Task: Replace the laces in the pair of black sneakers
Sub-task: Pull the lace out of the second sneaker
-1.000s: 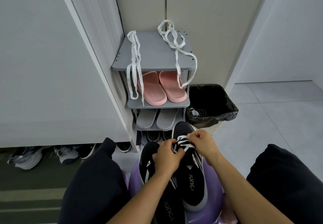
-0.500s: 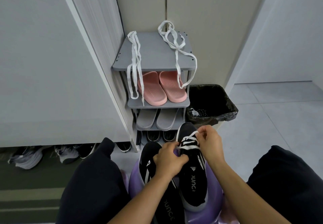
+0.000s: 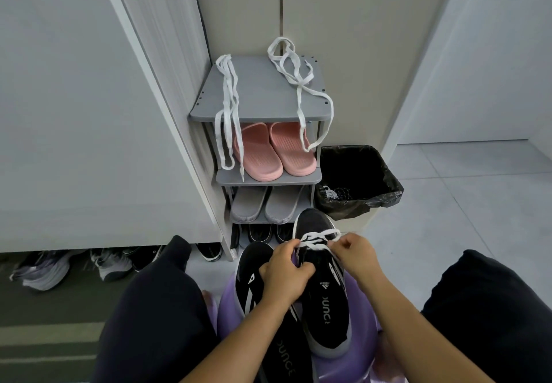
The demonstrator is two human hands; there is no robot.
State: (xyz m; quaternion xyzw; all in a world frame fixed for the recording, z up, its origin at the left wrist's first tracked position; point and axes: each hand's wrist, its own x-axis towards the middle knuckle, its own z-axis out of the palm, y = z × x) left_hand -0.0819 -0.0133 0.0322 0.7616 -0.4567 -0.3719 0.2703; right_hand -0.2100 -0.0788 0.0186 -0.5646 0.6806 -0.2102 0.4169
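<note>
Left hand [image 3: 282,275] pinches the white lace [image 3: 318,237] on the right black sneaker [image 3: 324,290]; right hand [image 3: 355,255] pinches its other end.

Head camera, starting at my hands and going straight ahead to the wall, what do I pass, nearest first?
Black sneaker → grey slippers → pink slippers → loose white laces on the top shelf.

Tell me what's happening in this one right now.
A seated person works over a purple stool between the knees. The left hand and right hand each pinch the white lace crossing the front eyelets of the right-side sneaker. Whether it is going in or out is unclear. The other sneaker beside it shows no lace. Two loose white laces hang over the grey shoe rack.
</note>
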